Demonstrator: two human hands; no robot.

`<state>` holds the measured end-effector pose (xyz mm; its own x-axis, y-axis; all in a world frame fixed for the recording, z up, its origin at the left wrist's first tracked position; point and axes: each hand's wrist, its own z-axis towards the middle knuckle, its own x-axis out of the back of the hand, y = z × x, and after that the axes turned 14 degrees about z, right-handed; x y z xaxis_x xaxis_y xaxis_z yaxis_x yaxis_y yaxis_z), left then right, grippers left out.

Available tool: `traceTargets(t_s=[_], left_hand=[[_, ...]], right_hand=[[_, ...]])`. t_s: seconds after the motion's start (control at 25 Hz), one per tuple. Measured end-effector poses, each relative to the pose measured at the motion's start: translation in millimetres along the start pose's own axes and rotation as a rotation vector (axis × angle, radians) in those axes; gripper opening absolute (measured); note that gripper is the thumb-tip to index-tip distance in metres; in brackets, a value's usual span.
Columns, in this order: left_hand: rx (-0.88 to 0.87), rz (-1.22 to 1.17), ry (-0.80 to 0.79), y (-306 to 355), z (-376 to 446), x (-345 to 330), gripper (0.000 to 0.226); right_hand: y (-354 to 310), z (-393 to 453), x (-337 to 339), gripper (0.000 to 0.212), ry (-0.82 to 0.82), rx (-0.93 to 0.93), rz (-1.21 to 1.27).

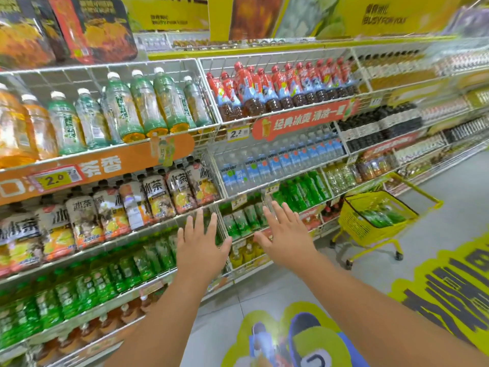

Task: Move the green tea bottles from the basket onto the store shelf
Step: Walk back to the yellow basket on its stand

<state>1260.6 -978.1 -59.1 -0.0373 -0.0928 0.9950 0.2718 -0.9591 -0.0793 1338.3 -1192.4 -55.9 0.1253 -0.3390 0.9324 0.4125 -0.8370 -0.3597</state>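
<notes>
Here, 2 bare hands reach forward toward a store shelf, side by side and apart from each other. The left hand and right hand both have straight, spread fingers and hold nothing. The green tea bottles lie on their sides in a yellow wheeled basket on the floor, well off to the right, so the right hand is nearer. Their long axes seem to slant across the basket, though blur makes this uncertain. Green bottles already fill the shelf rows just beyond the hands. Nothing appears to stand between the hands and the basket.
</notes>
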Motion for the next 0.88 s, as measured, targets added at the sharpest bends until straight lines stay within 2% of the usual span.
traceTargets(t_s=[0.16, 0.32, 0.48, 0.76, 0.88], left_hand=[[-0.064, -0.034, 0.031, 42.0, 4.1, -2.3, 0.078], [-0.142, -0.002, -0.005, 106.4, 21.6, -1.8, 0.078], [-0.209, 0.051, -0.006, 197.5, 40.1, 0.4, 0.079], [-0.328, 0.169, 0.035, 374.2, 77.1, 19.1, 0.079], [-0.37, 0.151, 0.038, 447.7, 94.2, 31.2, 0.077]], right_hand=[[39.0, -17.3, -1.3, 0.079, 0.03, -0.067, -0.003], [96.3, -27.9, 13.3, 0.079, 0.069, -0.132, 0.011], [178.7, -40.1, 40.2, 0.078, 0.148, -0.183, 0.01], [354.4, -60.2, 112.4, 0.078, 0.169, -0.273, 0.0], [421.8, -70.0, 147.2, 0.077, 0.172, -0.325, -0.003]])
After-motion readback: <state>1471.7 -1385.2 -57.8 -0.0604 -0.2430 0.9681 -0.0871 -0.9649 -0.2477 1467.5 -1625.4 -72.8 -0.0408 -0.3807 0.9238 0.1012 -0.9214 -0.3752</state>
